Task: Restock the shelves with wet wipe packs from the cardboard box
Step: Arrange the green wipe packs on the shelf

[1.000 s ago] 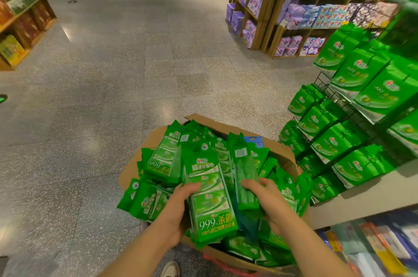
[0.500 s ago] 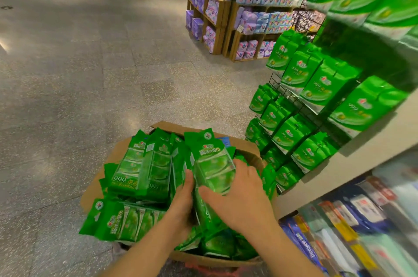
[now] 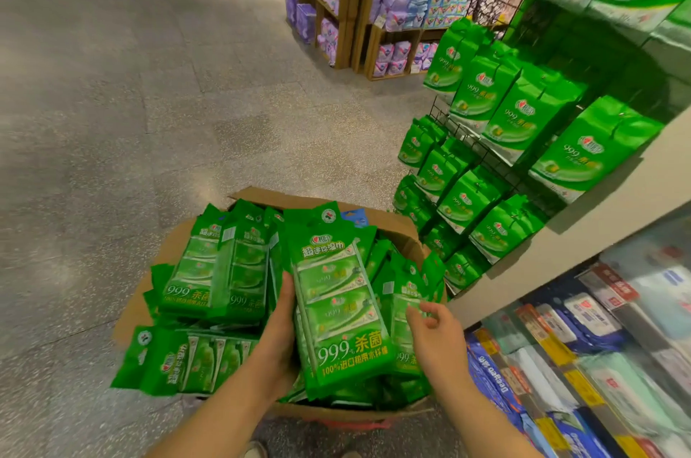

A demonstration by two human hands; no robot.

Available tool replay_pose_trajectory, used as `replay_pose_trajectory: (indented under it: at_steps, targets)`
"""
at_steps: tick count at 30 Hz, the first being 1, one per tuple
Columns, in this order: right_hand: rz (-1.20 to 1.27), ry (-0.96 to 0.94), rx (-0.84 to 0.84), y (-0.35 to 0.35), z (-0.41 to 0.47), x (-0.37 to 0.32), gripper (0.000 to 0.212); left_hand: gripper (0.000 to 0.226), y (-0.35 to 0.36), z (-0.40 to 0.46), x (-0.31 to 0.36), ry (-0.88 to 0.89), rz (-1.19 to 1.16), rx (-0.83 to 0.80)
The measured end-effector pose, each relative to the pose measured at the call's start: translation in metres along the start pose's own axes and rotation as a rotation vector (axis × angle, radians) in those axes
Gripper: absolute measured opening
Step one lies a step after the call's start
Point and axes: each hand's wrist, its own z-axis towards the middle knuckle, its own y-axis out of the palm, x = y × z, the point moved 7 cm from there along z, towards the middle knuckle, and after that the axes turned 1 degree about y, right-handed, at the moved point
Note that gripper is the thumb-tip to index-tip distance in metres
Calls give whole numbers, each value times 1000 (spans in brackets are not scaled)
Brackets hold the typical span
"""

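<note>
"Low in the middle of the frame, what have you got?"

"A wet wipe pack (image 3: pixel 342 311), upright over the cardboard box (image 3: pixel 402 233). My left hand (image 3: pixel 278 339) grips its left edge, fingers curled behind it. My right hand (image 3: pixel 437 339) hangs just beside its right edge, fingers loosely bent, grasping nothing."

"How far along are you?"

"Not far, I'd judge. The box is heaped with green packs, and some spill over its lower left side toward the floor (image 3: pixel 149 121). The wire rack (image 3: pixel 471 149) at right already carries rows of hanging packs (image 3: pixel 482 98), though I can't tell where a free hook is."

"So what's left?"

"Nearly everything: this pack must go across to the rack, then the rest of the box after it."
</note>
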Motion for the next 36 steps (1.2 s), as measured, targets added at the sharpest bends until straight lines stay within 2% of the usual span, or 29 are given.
replay_pose_trajectory:
  at_steps: [3, 5, 8, 10, 12, 13, 15, 18, 20, 25, 26, 29, 32, 34, 36]
  targets:
    - [-168, 14, -15, 23, 9, 21, 68, 78, -4, -6, 1, -12, -35, -6]
    - [-139, 51, -80, 45, 21, 39, 80, 79, -4, -11, 4, -27, -60, -7]
    - [-128, 105, -72, 86, 76, 112, 103, 80, -11, -16, 12, -11, -37, 18]
    - [-115, 139, -95, 84, 68, 96, 92, 80, -15, -19, 20, 6, -28, 21]
    - [-58, 163, -92, 56, 32, 44, 58, 80, -19, -21, 26, 0, -39, 21]
    - [-18, 183, -98, 50, 20, 27, 51, 80, -21, -21, 29, 2, -40, 20]
    - [88, 261, -145, 47, 12, 20, 64, 80, -23, -21, 34, 7, -31, 21]
    - [403, 295, -222, 46, -5, -4, 43, 80, -24, -20, 36, -1, -15, -3]
    - [573, 315, -250, 43, -15, -23, 37, 80, -23, -19, 37, -14, -11, -25]
    - [809, 200, -324, 7, -43, -81, 21, 76, -9, -15, 39, -49, 52, -99]
    - [816, 158, -342, -4, -50, -92, 23, 75, -6, -13, 38, -59, 66, -106]
    - [762, 40, -327, -33, -71, -115, 57, 79, -1, -5, 32, -101, 108, -118]
    - [623, -57, -262, -61, -94, -126, 60, 79, 8, 3, 19, -151, 167, -141]
    - [500, -31, -169, -76, -106, -125, 82, 77, 23, 1, 9, -176, 214, -181]
    - [386, -26, -120, -85, -115, -119, 90, 73, 43, -3, -3, -208, 241, -227]
